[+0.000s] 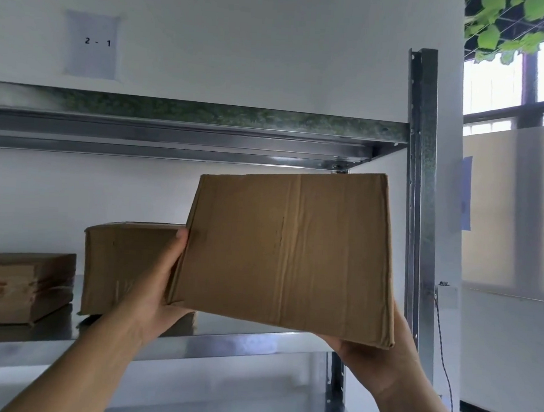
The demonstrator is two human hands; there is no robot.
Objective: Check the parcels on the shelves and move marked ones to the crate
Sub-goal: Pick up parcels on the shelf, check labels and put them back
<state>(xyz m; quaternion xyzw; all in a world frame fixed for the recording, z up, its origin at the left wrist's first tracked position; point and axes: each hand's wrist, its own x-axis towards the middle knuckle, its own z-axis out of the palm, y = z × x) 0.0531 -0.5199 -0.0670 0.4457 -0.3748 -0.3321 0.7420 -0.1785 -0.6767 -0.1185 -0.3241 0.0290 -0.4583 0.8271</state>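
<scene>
Inspecting: left hand point(162, 294) grips the held parcel point(287, 254) by its left edge, thumb on the front. Right hand point(370, 352) props the lower right corner; its fingers are hidden, can't tell their curl. Parcel is airborne and tilted, in front of the shelf point(225, 342). No mark on the visible face. Behind: upright box point(122, 267) and flat box point(23, 287), both shelved. Crate out of view. Likely early, checks remain.

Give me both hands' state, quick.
Left hand: grips the cardboard box by its left edge.
Right hand: under the box's lower right corner, fingers hidden.
</scene>
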